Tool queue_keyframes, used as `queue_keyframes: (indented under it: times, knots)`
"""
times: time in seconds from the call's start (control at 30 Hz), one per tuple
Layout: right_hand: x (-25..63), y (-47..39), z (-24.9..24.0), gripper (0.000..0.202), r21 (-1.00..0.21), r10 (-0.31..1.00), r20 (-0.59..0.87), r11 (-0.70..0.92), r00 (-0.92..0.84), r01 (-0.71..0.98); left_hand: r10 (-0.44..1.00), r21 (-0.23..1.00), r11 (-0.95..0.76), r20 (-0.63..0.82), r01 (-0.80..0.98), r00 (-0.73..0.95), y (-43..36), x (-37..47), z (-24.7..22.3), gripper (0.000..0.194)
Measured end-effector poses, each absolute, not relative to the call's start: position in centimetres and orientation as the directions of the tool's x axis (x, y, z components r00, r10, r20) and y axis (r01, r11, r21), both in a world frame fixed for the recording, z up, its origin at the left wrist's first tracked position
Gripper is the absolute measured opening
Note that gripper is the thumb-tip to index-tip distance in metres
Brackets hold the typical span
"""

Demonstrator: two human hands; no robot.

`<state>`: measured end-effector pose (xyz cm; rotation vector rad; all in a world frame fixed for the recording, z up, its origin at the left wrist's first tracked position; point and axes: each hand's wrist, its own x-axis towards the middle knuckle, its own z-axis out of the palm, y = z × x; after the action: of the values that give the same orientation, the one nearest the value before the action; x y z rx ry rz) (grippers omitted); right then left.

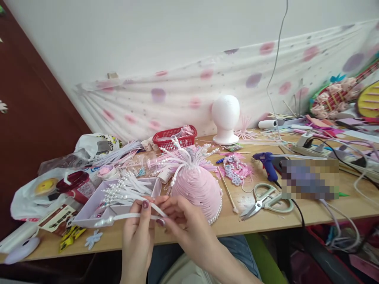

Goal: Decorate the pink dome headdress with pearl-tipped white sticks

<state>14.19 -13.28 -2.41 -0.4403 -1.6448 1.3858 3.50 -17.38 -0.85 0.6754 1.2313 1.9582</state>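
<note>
In front of me, a white fuzzy stem, like a pipe cleaner [127, 216], with pearl beads at its left end is pinched between both hands. My left hand [139, 230] closes thumb and fingers on it. My right hand [189, 225] grips its right part; a second white strand passes between the hands, and I cannot tell if it is the same piece. Just beyond stands a pink yarn-covered dome [197, 189], edged with pearls and topped with white beaded stems. To the left, a lilac box [89, 211] holds several more pearl-tipped white stems.
On the right lie scissors [262, 203], a blue glue gun [268, 165] with its cable and a power strip [314, 148]. A white foam head [225, 118] and red basket [174, 138] stand at the back. A lidded cup [78, 187] and snack wrappers [71, 238] sit left.
</note>
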Motion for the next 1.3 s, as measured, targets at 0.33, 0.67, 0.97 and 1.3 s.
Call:
queue_keyframes:
  times: [0.33, 0.67, 0.97, 1.3]
  knots:
    - [16.7, -12.1, -2.7, 0.027, -0.932, 0.614, 0.333, 0.332, -0.715, -0.15, 0.878, 0.904, -0.327, 0.398, 0.276, -0.264, -17.5, 1.6, -0.5, 0.016]
    - [17.2, -10.8, -2.8, 0.02, -0.864, 0.691, 0.311, 0.491, -0.652, 0.108, 0.843, 0.883, -0.31, 0.427, 0.353, -0.327, -15.5, 0.1, -1.1, 0.013]
    - [17.9, -11.2, -2.7, 0.024, -0.832, 0.671, 0.345, 0.542, -0.656, 0.117, 0.883, 0.975, -0.213, 0.22, 0.063, -0.415, -15.4, 2.1, -1.0, 0.025]
    - [18.6, -12.2, -2.3, 0.028, -0.932, 0.747, 0.233, 0.354, -0.623, 0.076, 0.945, 0.974, -0.06, -0.015, -0.218, -0.327, -16.2, 2.1, -1.7, 0.033]
